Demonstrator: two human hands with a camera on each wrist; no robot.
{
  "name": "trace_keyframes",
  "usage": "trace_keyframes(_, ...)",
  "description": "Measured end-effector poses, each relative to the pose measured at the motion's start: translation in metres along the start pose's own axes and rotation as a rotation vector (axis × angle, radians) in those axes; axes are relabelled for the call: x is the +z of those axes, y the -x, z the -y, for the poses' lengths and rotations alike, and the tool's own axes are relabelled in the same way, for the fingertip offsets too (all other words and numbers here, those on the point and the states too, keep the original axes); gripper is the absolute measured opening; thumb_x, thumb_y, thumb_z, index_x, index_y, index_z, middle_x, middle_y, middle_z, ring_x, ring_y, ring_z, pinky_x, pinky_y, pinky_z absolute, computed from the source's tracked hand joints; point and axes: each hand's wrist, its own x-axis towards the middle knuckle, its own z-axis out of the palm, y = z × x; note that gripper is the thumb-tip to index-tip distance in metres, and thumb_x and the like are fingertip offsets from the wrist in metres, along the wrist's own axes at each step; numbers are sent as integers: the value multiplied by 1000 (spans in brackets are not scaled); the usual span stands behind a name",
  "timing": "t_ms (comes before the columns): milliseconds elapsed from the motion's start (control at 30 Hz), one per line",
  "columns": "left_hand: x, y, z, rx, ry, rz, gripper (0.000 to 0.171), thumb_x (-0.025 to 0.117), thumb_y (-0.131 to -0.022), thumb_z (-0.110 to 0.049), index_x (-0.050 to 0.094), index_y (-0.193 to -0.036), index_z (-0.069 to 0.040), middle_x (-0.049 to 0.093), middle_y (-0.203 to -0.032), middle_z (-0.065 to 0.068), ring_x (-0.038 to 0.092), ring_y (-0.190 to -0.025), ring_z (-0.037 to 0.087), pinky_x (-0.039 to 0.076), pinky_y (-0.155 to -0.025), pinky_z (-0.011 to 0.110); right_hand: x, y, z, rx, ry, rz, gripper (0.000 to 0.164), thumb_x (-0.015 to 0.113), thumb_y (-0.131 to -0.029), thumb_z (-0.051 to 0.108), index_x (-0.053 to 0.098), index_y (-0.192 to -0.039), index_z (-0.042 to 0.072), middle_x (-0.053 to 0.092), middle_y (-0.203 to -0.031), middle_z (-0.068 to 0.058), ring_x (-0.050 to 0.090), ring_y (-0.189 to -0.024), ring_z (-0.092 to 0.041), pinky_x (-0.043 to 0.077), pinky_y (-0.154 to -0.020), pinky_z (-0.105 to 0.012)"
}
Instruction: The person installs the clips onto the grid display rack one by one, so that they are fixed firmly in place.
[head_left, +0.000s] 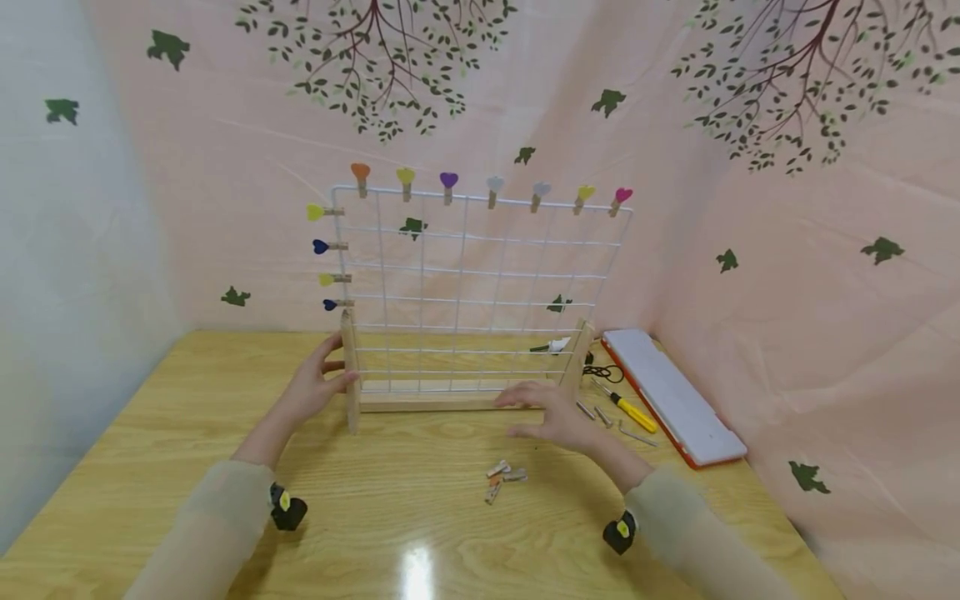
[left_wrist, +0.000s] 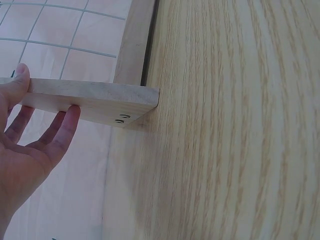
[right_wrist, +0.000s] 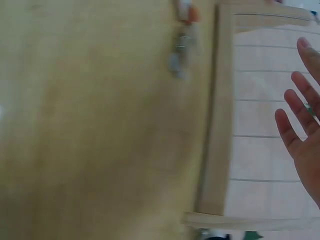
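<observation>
A white wire grid rack [head_left: 461, 272] stands upright in a wooden base on the table. My left hand [head_left: 309, 387] holds the rack's left wooden upright [left_wrist: 95, 95], thumb on its edge and fingertips against its outer face. Heart-topped clothespins are clipped along the grid's top, such as a purple clothespin [head_left: 448, 185], and down its left side, such as a blue clothespin [head_left: 327, 247]. My right hand [head_left: 558, 417] hovers before the lower right of the rack, fingers spread, holding nothing. Several loose clothespins [head_left: 495, 481] lie on the table below it, blurred in the right wrist view.
Right of the rack lie a yellow-handled screwdriver [head_left: 630, 410], small metal pieces [head_left: 602, 415] and a black cable [head_left: 606, 372]. A long white and red case [head_left: 671, 396] lies along the table's right side. Patterned pink cloth [head_left: 810, 333] hangs behind.
</observation>
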Motion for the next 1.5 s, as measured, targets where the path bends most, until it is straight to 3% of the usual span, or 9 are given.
trace_keyframes(167,-1,-1,-4,-7,3,0,71,57,-87,-13,15,-143,-15,18,-144,20,39,-116,46,53,-74,43,26,12,-22,61,-25,179,32,71,-76,22,64,-106,17,57,-110,6,53,-100,-10,49,-81,-31)
trace_keyframes(300,-2,-3,-2,-2,-4,-2,71,57,-87,-12,14,-143,-15,17,-144,20,39,-116,46,53,-74,43,33,14,-26,73,-22,256,23,69,-78,24,66,-99,19,57,-101,12,53,-93,-5,47,-82,-24)
trace_keyframes(633,-2,-6,-3,4,-12,-5,71,57,-87,-12,15,-143,-16,19,-144,19,40,-115,45,53,-74,42,39,9,-31,33,-31,311,8,65,-81,28,65,-86,23,57,-93,12,52,-88,-3,46,-80,-21)
trace_keyframes(867,-2,-6,-1,1,-8,-1,71,57,-87,-14,15,-143,-16,18,-144,19,39,-116,45,53,-74,42,38,10,-30,80,-52,314,5,64,-82,25,65,-85,21,59,-89,11,54,-83,-1,47,-76,-19)
trace_keyframes(1033,0,-5,1,2,-13,3,71,58,-87,-15,15,-143,-16,19,-143,20,40,-115,45,53,-73,41,24,10,-26,173,-133,167,6,61,-85,20,64,-86,14,64,-80,4,58,-69,-5,51,-60,-22)
trace_keyframes(1200,1,-4,0,-2,-17,3,71,57,-87,-16,15,-143,-14,19,-143,19,40,-115,45,53,-73,41,-18,5,-9,267,-263,-1,16,55,-89,16,61,-96,3,63,-81,-10,61,-67,-22,53,-57,-32)
trace_keyframes(1400,1,-2,0,-15,-11,-4,71,57,-87,-14,15,-143,-12,18,-144,20,39,-116,45,53,-74,41,-76,2,20,399,-388,-241,30,59,-86,20,61,-102,-5,65,-92,-16,64,-76,-23,54,-70,-38)
trace_keyframes(1500,0,-1,2,-15,-12,-4,71,57,-87,-13,14,-143,-12,18,-144,20,39,-115,45,53,-74,41,-101,2,28,390,-484,-340,30,61,-85,17,60,-108,-2,65,-97,-8,63,-83,-14,52,-77,-28)
